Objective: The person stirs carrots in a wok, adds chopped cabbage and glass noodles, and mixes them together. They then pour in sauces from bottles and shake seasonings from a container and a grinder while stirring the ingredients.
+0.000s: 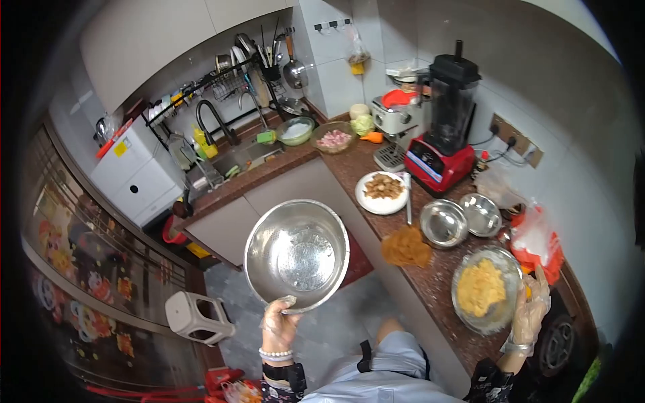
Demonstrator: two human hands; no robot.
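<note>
My left hand (281, 322), in a clear plastic glove, is closed on the near rim of a large, shiny metal bowl (297, 255). The bowl hangs tilted above the floor, its inside facing me with only wet-looking smears showing. On the counter to the right stands a clear glass bowl (458, 310) holding a yellow, lumpy mixture (480, 287). My right hand (529, 319), also gloved, is at that bowl's right rim with its fingers stretched out and apart. A small orange-yellow spot shows between thumb and fingers. Just past the fingertips lies a red and white plastic bag (541, 248).
Along the counter stand two small metal bowls (443, 223), a white plate (366, 201) of brown pieces, a knife (408, 201), a brown flat item (407, 247) and a red blender (440, 161). A sink (248, 158) is at the back; a stool (195, 316) stands on the floor left.
</note>
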